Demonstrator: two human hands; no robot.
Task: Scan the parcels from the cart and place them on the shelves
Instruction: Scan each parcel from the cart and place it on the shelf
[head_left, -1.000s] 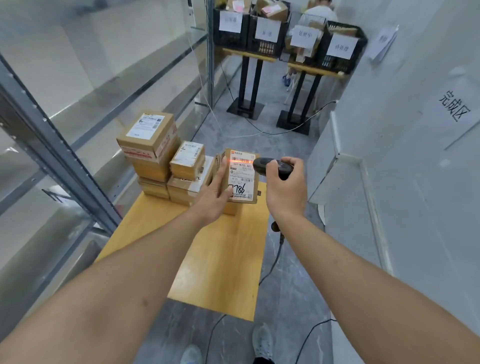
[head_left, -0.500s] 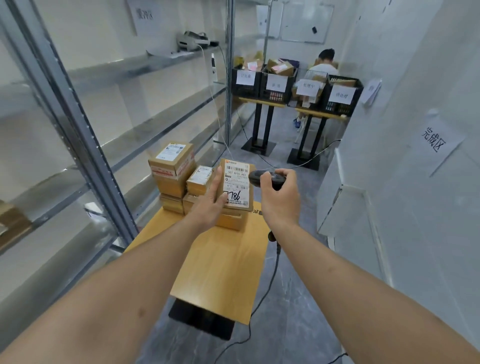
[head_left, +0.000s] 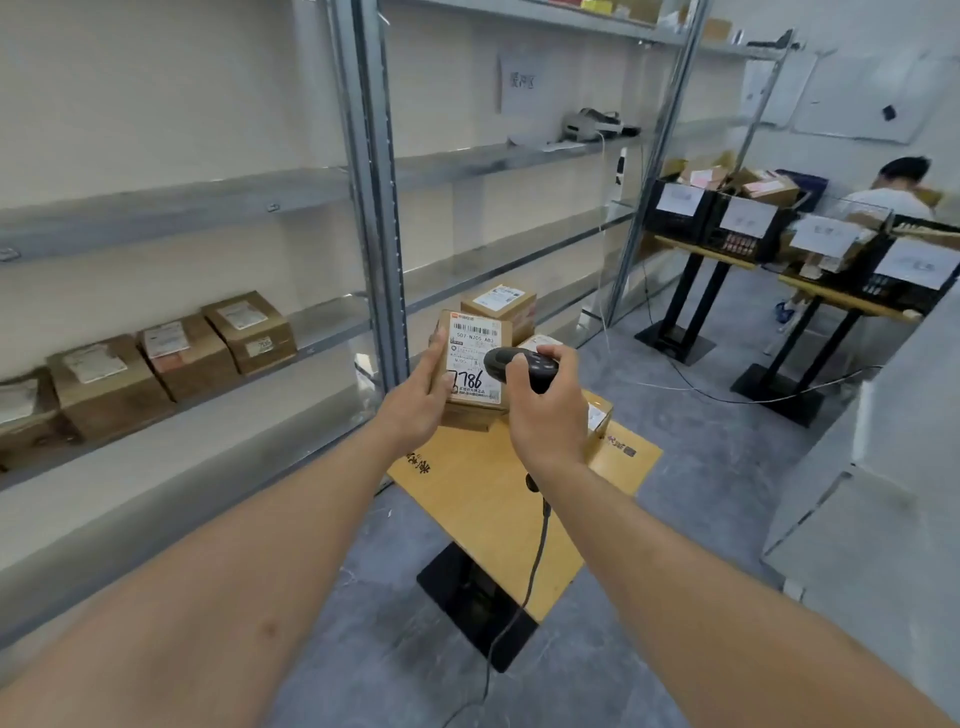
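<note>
Your left hand (head_left: 415, 402) grips a box (head_left: 474, 364), right hand (head_left: 545, 410) holds the scanner (head_left: 519, 366); roughly four boxes shelved at nine o'clock (head_left: 171, 358), several left on the cart (head_left: 493, 499)

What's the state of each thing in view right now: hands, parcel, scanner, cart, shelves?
left hand: grips the held parcel.
right hand: grips the scanner.
held parcel: lifted, label facing the camera, "786" handwritten on it.
scanner: at the label, no beam visible.
cart: parcels remain stacked at its far end.
shelf parcels: in a row on a lower shelf.
</note>
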